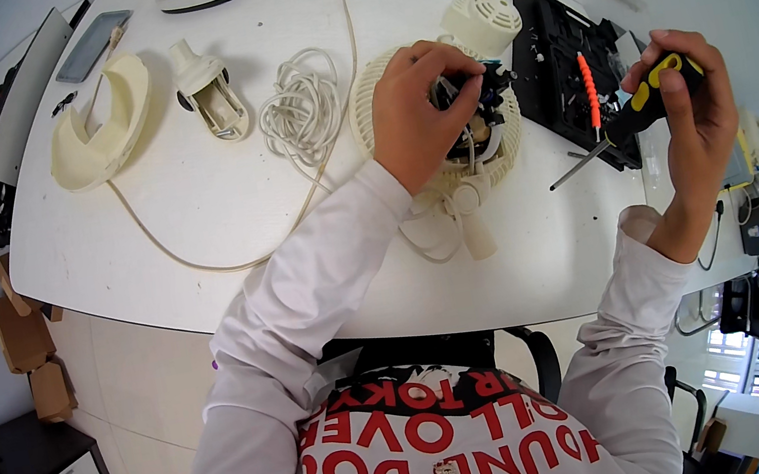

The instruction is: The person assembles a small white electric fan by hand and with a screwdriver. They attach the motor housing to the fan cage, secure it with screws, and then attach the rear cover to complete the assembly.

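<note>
A cream slatted fan guard [364, 108] lies on the white table in front of me. At its middle sits a dark motor assembly [480, 133] with exposed wires. My left hand [424, 112] is over this assembly, thumb and forefinger pinched together at its upper side. Whatever is between those fingertips is too small or hidden to name. Off to the right, my right hand [695, 95] grips a screwdriver [628, 120] by its black and yellow handle. The screwdriver's shaft points down to the left, its tip apart from the fan. A cream joint piece [473, 220] sticks out at the guard's near side.
Behind the guard stands a vented cream cover [484, 23]. An open black tool case [535, 67], with an orange coiled tool [589, 88], lies at right. Leftward are a coiled white cable [302, 114], a cream neck housing [212, 94], a curved cream shell [112, 132] and a grey tray [92, 46].
</note>
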`<action>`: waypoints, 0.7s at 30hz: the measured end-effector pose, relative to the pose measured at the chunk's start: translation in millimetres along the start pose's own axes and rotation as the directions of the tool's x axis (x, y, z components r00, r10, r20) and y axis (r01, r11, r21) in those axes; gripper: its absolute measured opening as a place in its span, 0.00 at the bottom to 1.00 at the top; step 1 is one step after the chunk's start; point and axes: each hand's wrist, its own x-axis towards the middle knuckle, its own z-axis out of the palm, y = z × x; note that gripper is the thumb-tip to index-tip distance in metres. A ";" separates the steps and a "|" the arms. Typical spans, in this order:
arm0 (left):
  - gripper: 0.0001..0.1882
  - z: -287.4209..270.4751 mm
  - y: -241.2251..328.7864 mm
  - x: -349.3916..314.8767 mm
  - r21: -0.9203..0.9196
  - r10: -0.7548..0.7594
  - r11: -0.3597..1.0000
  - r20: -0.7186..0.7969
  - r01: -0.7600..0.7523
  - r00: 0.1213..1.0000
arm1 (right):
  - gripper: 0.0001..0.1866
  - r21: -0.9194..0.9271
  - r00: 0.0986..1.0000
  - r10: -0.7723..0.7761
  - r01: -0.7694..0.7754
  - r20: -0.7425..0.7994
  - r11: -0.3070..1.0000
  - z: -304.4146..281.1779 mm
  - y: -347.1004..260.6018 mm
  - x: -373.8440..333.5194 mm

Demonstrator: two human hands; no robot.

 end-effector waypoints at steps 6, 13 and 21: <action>0.06 4.3 -1.5 1.7 -0.058 0.007 0.998 0.010 -0.007 1.000 | 0.13 -0.079 0.970 -0.096 0.080 -0.225 0.994 2.8 -13.4 7.0; 0.09 2.6 -2.5 0.8 -0.038 -0.035 0.999 0.014 0.036 0.999 | 0.23 0.022 0.812 -0.212 0.267 -0.544 0.963 -8.4 -25.9 32.3; 0.19 4.2 2.1 4.0 -0.033 -0.030 0.999 -0.002 0.030 1.000 | 0.18 -0.147 0.785 -0.236 0.186 -0.572 0.972 6.1 -19.7 29.1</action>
